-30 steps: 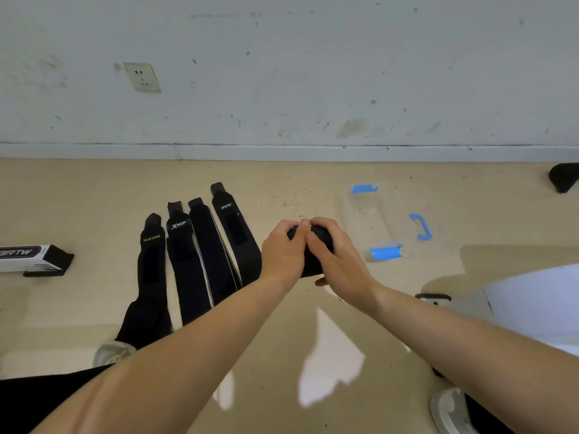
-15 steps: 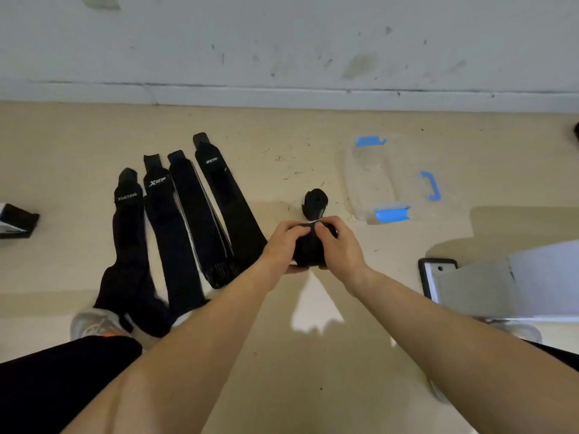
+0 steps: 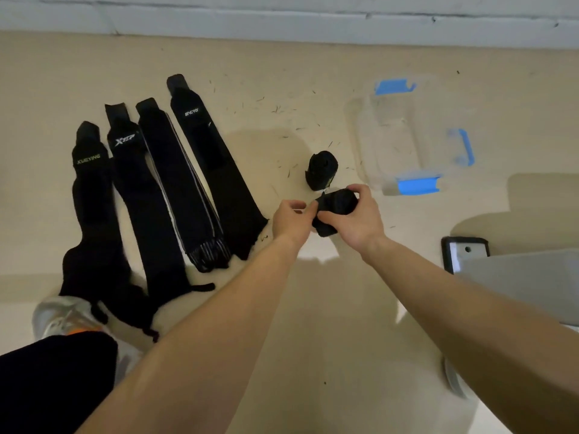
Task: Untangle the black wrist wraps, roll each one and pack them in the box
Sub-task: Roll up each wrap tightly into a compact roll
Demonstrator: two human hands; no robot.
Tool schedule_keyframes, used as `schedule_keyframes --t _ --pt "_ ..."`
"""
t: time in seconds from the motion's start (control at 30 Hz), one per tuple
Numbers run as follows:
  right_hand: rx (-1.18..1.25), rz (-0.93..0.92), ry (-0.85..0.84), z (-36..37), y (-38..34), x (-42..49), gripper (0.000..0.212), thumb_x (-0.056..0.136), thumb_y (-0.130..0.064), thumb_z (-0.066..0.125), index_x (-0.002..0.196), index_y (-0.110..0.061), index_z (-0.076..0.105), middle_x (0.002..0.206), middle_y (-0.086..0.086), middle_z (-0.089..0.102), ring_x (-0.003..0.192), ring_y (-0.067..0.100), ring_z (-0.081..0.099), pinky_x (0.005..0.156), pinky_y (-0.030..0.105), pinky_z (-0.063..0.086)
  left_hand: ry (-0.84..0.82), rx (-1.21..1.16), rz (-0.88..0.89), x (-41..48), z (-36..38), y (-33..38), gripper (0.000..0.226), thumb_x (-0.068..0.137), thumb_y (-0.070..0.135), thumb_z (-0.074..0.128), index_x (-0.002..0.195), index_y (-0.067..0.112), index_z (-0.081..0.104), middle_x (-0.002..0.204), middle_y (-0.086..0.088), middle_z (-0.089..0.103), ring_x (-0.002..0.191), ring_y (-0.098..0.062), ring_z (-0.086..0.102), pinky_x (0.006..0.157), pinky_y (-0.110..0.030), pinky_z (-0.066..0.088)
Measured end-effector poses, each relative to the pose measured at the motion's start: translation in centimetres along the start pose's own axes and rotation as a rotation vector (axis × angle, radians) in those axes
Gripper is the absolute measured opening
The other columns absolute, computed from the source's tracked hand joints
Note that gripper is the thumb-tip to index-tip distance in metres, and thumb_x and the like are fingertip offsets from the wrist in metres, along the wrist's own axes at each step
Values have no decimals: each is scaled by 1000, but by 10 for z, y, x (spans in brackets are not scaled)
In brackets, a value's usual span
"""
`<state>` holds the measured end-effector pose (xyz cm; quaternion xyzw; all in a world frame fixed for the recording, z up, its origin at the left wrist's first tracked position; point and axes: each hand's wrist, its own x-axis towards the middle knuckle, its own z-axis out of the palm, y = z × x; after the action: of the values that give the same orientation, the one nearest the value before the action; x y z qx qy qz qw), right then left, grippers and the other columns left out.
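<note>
My right hand [image 3: 357, 219] grips a rolled black wrist wrap [image 3: 335, 208] just above the floor. My left hand [image 3: 291, 219] pinches the roll's left end with its fingertips. A second rolled wrap [image 3: 321, 170] stands on the floor right behind my hands. Several flat black wraps [image 3: 150, 183] lie side by side on the left, their near ends bunched by my shoe. The clear plastic box [image 3: 407, 136] with blue latches sits empty at the right, past the standing roll.
My grey shoe [image 3: 65, 317] and black trouser leg are at the lower left. A dark phone-like device [image 3: 463, 252] and a pale flat object [image 3: 532, 283] lie at the right. A wall baseboard [image 3: 282, 29] runs along the top.
The view has tilted down and the hands have come nearer. The roll has shifted into my right hand's grip, and my left hand now holds only its end. The standing roll came into view.
</note>
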<state>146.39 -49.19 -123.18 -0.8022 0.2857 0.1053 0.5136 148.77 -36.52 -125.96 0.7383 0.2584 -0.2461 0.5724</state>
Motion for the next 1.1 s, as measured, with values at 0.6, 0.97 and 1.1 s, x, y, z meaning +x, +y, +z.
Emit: schedule_keyframes --t 0.6,0.97,1.1 --pt "-134 117 100 10 38 12 109 77 -39 85 158 -14 18 152 11 29 131 29 49 107 40 44 -107 -75 -1 28 10 -23 37 98 -4 50 125 13 68 121 -5 71 101 -18 66 88 -29 56" --pt "-220 88 -285 65 22 -38 37 96 -24 60 132 -14 60 130 4 62 116 21 57 95 28 44 441 493 87 8 -101 -46 23 99 16 58 117 27 66 124 1 63 117 -23 57 95 -46 55" --pt "-201 16 -344 110 -8 -17 50 100 -15 54 149 -20 45 151 4 49 136 24 49 108 33 40 407 403 2 21 -122 -52 37 99 15 62 136 21 56 136 -4 57 113 -23 61 92 -40 57"
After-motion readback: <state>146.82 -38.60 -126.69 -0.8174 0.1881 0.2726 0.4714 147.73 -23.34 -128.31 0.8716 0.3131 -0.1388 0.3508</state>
